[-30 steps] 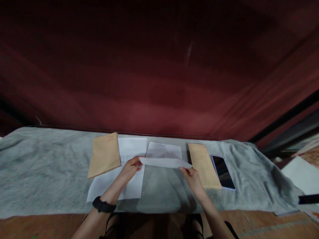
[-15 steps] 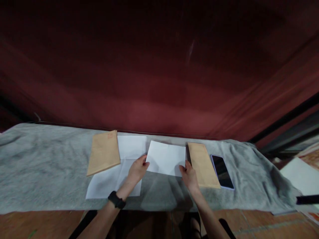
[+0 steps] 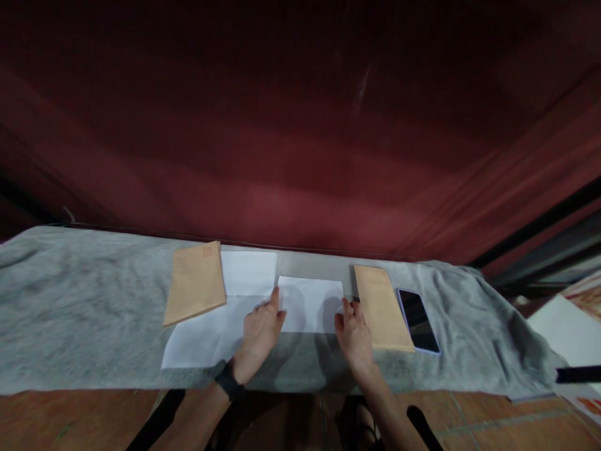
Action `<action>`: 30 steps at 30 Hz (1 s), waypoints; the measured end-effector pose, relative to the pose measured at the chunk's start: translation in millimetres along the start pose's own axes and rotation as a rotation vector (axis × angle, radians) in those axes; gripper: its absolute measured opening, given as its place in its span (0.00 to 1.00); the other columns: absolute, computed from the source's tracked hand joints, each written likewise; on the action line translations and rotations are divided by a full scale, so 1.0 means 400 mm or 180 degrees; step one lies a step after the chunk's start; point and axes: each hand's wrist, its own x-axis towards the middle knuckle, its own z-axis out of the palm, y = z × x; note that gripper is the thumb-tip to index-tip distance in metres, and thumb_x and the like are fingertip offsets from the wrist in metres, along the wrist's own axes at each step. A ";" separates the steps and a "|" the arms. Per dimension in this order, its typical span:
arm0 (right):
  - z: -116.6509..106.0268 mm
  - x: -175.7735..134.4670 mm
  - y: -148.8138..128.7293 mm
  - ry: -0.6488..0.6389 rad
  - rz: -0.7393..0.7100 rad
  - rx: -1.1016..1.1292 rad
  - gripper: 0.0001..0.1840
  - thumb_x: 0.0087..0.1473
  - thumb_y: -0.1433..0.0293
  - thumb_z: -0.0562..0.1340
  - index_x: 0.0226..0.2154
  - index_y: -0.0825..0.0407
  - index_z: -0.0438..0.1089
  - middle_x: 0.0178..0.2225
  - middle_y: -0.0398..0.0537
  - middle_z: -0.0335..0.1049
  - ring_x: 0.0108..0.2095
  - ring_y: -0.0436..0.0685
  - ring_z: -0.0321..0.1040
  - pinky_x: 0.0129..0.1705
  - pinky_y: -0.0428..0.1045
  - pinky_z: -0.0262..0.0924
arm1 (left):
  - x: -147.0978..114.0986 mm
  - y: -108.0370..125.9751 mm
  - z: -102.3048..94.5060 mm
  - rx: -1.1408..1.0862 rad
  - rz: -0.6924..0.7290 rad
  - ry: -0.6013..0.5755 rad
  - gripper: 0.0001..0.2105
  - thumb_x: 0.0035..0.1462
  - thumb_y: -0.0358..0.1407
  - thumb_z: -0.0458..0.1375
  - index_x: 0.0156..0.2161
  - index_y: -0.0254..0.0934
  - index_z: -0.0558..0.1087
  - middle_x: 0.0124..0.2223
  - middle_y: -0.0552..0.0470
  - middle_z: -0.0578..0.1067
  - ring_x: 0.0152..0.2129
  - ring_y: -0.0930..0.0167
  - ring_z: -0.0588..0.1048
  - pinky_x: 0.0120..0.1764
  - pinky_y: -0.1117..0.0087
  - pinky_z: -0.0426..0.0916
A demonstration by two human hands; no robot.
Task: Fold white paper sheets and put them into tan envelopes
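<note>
A folded sheet of white paper (image 3: 310,304) lies flat on the grey cloth in front of me. At its left edge is my left hand (image 3: 263,326), index finger stretched forward and thumb apart, both touching the edge. My right hand (image 3: 353,329) rests by the right edge, its index finger and thumb apart and the other fingers partly bent. Neither hand grips the sheet. Left of it lie larger white sheets (image 3: 206,341) with creases, partly under a stack of brown envelopes (image 3: 195,282). More brown envelopes (image 3: 382,307) lie just right of my right hand.
A phone (image 3: 419,321) with a purple edge lies beside the right-hand envelopes. The grey cloth (image 3: 94,307) covers a long narrow surface against a dark red wall (image 3: 300,156). A white board (image 3: 568,329) stands at the far right, above the tiled floor (image 3: 493,416).
The folded sheet, held tilted up between both hands before, now lies flat on the cloth. My fingers have loosened from its edges, and my left index finger has stretched forward.
</note>
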 end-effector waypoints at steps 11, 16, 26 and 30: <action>0.069 0.036 -0.114 -0.0285 -0.0798 0.1614 0.30 0.71 0.58 0.42 0.63 0.55 0.62 0.66 0.55 0.60 0.67 0.58 0.54 0.67 0.59 0.53 | 0.025 0.109 0.144 -0.0045 0.1525 0.0717 0.27 0.64 0.30 0.46 0.68 0.31 0.58 0.70 0.39 0.58 0.68 0.58 0.54 0.67 0.50 0.52; 0.095 0.053 -0.139 -0.0232 -0.0885 0.1059 0.29 0.72 0.61 0.40 0.65 0.55 0.60 0.66 0.53 0.59 0.68 0.57 0.52 0.70 0.60 0.45 | 0.054 0.126 0.171 0.0016 0.1332 0.0681 0.28 0.65 0.29 0.44 0.70 0.30 0.53 0.71 0.39 0.56 0.69 0.61 0.52 0.68 0.52 0.48; 0.120 0.061 -0.089 0.0139 -0.0595 -0.0016 0.30 0.71 0.62 0.44 0.67 0.61 0.55 0.68 0.64 0.53 0.69 0.64 0.49 0.67 0.62 0.45 | 0.072 0.100 0.149 -0.0163 0.0731 0.0780 0.30 0.66 0.37 0.42 0.69 0.23 0.52 0.71 0.35 0.53 0.70 0.60 0.49 0.68 0.53 0.47; 0.131 0.056 -0.052 0.0463 -0.0593 -0.0007 0.31 0.71 0.61 0.44 0.67 0.64 0.54 0.67 0.68 0.55 0.67 0.67 0.53 0.64 0.64 0.51 | 0.061 0.085 0.142 -0.0222 0.0597 0.0895 0.30 0.67 0.38 0.43 0.69 0.21 0.52 0.70 0.31 0.54 0.69 0.57 0.52 0.67 0.52 0.50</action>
